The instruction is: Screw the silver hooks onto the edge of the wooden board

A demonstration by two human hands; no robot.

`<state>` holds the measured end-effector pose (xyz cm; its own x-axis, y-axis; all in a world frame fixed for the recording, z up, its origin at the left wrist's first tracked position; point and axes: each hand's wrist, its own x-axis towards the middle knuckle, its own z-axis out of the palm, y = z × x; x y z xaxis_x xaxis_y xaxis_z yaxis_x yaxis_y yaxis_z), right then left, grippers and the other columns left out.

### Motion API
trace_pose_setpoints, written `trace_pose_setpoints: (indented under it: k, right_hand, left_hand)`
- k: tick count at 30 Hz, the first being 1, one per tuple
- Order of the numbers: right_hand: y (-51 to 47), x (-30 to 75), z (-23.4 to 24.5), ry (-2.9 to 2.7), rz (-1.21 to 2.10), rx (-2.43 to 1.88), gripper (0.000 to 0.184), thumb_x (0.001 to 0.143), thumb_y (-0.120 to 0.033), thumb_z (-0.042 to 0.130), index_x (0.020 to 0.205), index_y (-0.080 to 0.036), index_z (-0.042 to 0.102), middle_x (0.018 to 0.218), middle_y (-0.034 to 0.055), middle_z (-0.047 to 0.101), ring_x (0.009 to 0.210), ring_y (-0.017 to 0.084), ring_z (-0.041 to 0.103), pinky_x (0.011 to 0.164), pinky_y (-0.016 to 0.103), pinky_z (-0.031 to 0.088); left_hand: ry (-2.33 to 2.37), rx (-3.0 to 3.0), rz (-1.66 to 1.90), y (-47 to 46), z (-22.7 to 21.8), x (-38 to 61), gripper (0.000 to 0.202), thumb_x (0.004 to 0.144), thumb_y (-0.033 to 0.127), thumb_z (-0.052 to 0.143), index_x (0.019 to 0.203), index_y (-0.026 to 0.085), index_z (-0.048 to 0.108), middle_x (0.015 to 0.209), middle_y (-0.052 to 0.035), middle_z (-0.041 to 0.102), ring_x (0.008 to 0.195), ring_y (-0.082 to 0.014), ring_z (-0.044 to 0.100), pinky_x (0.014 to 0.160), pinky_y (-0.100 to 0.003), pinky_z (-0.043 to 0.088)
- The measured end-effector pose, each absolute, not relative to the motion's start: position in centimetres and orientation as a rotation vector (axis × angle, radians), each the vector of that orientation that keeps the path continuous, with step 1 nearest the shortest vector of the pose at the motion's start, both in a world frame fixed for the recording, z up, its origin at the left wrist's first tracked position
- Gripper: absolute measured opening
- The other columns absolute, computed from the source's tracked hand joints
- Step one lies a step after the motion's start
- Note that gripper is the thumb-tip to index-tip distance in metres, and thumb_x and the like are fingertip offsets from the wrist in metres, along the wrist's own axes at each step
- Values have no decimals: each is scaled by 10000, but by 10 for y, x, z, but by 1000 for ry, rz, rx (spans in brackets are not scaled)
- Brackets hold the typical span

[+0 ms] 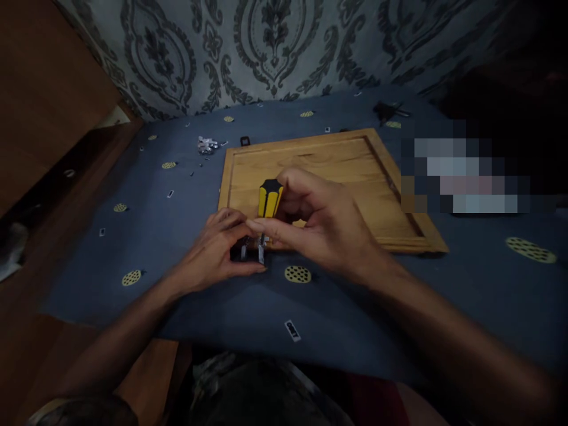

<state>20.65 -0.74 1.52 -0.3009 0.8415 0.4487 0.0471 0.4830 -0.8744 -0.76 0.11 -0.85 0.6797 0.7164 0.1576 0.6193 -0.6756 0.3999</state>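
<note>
My right hand [322, 222] is closed round a yellow and black screwdriver [269, 198], held upright with its shaft pointing down at the near left corner of a wooden panel [337, 171]. My left hand [217, 251] rests beside it, fingers curled and pinching a small dark metal fitting [243, 248] at that corner. The screwdriver tip sits at the fitting; the exact contact is hidden by my fingers.
The panel lies on a blue patterned cloth [177, 236]. A small heap of shiny metal parts [207, 145] lies at the back left, a dark tool [390, 111] at the back right. A blurred patch covers the right side. A wooden ledge [66, 171] runs along the left.
</note>
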Motion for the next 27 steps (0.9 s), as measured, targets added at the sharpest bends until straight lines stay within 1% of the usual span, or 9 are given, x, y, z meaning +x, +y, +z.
trace_pose_setpoints:
  k: [5, 7, 10, 14, 17, 21, 23, 25, 27]
  right_hand:
    - [-10, 210, 23, -1695, 1028, -704, 162, 931, -291, 729, 992, -222, 596, 798, -40, 612, 647, 107, 624, 555, 234, 525]
    - [-11, 210, 26, -1701, 1048, -667, 155, 951, -313, 712, 920, -217, 594, 759, -46, 588, 603, 91, 599, 534, 224, 517]
    - [-11, 209, 28, -1644, 1105, -626, 295, 924, -361, 757, 792, -217, 536, 737, -53, 565, 560, 73, 583, 483, 204, 496]
    - [-10, 207, 27, -1533, 1190, -670, 370, 841, -398, 846, 772, -210, 534, 750, -48, 588, 541, 67, 574, 474, 204, 519]
    - [-10, 208, 28, -1513, 1231, -667, 347, 828, -362, 854, 785, -207, 547, 772, -40, 609, 568, 78, 597, 497, 216, 553]
    - [-9, 213, 32, -1602, 1182, -639, 106, 923, -235, 729, 975, -200, 644, 791, -46, 635, 608, 81, 641, 567, 213, 576]
    - [-6, 214, 33, -1648, 1149, -645, 133, 957, -202, 672, 1090, -201, 670, 782, -52, 644, 595, 77, 651, 588, 214, 576]
    - [-3, 214, 32, -1652, 1114, -661, 110, 950, -224, 695, 1056, -199, 683, 788, -48, 653, 567, 74, 639, 559, 213, 557]
    - [-2, 213, 32, -1653, 1064, -694, 129, 910, -280, 766, 915, -196, 668, 784, -40, 647, 548, 70, 613, 512, 211, 520]
  left_hand:
    - [1052, 2569, 430, 0, -6, -8, 385, 848, 513, 831, 1080, 224, 724, 1160, -59, 682, 1139, -301, 600, 1000, -463, 500]
    - [1073, 2563, 415, 0, -5, -8, 384, 843, 514, 836, 1062, 221, 718, 1188, -64, 680, 1162, -306, 597, 1015, -469, 498]
    - [1101, 2551, 389, -1, -4, -8, 390, 841, 512, 840, 1067, 223, 710, 1212, -66, 673, 1180, -304, 591, 1028, -472, 496]
    - [1091, 2560, 418, -2, -3, -7, 364, 838, 490, 850, 1039, 221, 710, 1172, -56, 676, 1145, -291, 602, 995, -450, 505]
    - [1070, 2570, 432, -2, -2, -6, 350, 835, 479, 857, 1016, 218, 709, 1132, -46, 677, 1115, -280, 608, 980, -437, 507]
    - [1049, 2581, 417, 0, -4, -6, 357, 842, 500, 845, 1003, 211, 713, 1142, -57, 685, 1150, -296, 600, 1019, -459, 488]
    - [1040, 2584, 425, 1, -6, -6, 365, 842, 516, 839, 998, 209, 718, 1165, -67, 688, 1178, -310, 592, 1045, -480, 473]
    - [1044, 2581, 423, 1, -8, -7, 374, 839, 529, 836, 997, 209, 722, 1181, -72, 690, 1194, -319, 588, 1058, -496, 465]
    - [1055, 2573, 420, 2, -10, -8, 380, 840, 531, 836, 1017, 214, 723, 1204, -74, 688, 1209, -319, 584, 1078, -507, 455]
